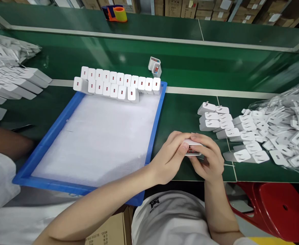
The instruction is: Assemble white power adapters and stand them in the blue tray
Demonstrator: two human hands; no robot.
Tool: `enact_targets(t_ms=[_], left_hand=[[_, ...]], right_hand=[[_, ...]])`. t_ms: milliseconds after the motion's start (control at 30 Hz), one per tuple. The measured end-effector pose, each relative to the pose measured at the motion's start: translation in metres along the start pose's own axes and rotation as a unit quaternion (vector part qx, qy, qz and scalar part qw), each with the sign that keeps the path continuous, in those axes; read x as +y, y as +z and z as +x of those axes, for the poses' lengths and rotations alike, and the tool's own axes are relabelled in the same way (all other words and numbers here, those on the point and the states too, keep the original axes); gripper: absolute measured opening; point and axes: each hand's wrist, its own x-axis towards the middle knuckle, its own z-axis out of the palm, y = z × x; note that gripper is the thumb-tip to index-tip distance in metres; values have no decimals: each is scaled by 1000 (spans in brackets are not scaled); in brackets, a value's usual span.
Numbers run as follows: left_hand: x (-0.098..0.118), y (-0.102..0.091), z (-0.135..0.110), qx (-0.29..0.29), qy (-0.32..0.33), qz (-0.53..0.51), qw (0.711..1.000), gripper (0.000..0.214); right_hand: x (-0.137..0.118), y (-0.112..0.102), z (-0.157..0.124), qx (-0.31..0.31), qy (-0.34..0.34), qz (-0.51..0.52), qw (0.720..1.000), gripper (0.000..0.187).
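Both hands are at a white USB charger casing (193, 154), whose open end shows reddish and metallic parts inside. My left hand (171, 154) grips it from the left, thumb along its near side. Curled round its right side are the fingers of my right hand (209, 158). Close to the right hand stand several white chargers (210, 125) in rows, metal prongs on top. On the blue-rimmed tray (156, 124), along its far edge, two rows of white chargers (113, 85) stand with USB ports up. Two open casings (156, 69) stand beyond the tray.
Loose white plastic parts (289, 132) spill from a clear bag at right. More white casings (19, 81) lie at left, near a co-worker's arm (6, 141). An orange-yellow tape roll (120, 14) sits on the shelf; a red stool (283, 207) stands below right.
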Motion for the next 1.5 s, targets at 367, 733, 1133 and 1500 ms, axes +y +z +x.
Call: enact_targets(t_ms=[367, 733, 1133, 1500], left_hand=[[2, 2, 1, 3, -17, 18, 1000, 35], [0, 3, 4, 25, -229, -141, 963, 41], [8, 4, 11, -8, -338, -255, 906, 37], [7, 6, 7, 20, -312, -290, 904, 37]], right_hand=[[-2, 3, -2, -7, 5, -42, 999, 34], [-9, -27, -3, -14, 20, -84, 996, 53], [84, -212, -74, 23, 226, -478, 848, 28], [131, -215, -69, 3, 246, -478, 843, 24]])
